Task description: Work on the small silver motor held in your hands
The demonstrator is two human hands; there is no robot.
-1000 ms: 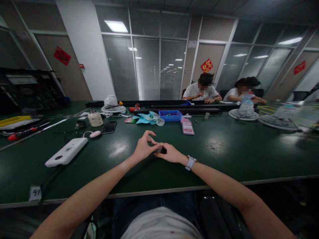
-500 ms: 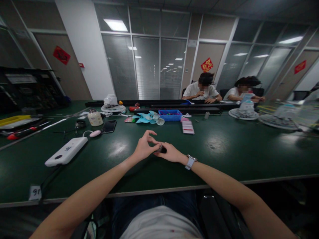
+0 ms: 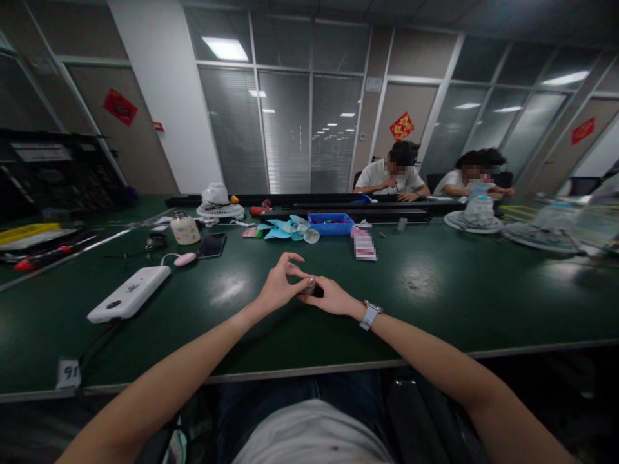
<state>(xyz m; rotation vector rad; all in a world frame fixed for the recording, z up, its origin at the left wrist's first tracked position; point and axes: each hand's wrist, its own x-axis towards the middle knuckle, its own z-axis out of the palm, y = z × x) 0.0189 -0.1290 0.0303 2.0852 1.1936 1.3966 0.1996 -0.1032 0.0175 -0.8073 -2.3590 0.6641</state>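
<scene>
Between my two hands, low over the green table (image 3: pixel 420 316), is a small grey metallic cylinder (image 3: pixel 310 288), partly covered by fingers. My right hand (image 3: pixel 334 297), with a watch (image 3: pixel 370 314) at its wrist, is wrapped round the cylinder from the right. My left hand (image 3: pixel 282 284) comes from the left; its thumb and a finger meet the cylinder's top, while its other fingers are curled and raised. Beyond my hands lie light blue fan blades (image 3: pixel 283 228) and a blue tray (image 3: pixel 331 224).
On the left are a white power strip (image 3: pixel 129 294), a phone (image 3: pixel 211 245), a pink object (image 3: pixel 185 259) and a cream jar (image 3: pixel 184 228). A pink-and-white packet (image 3: pixel 364 245) lies ahead. White fan parts (image 3: pixel 474 219) stand at the right. Two people sit across the table.
My hands have stayed almost in place, with slightly more of the cylinder showing between them. Across the table, one person's head and hand have shifted a little.
</scene>
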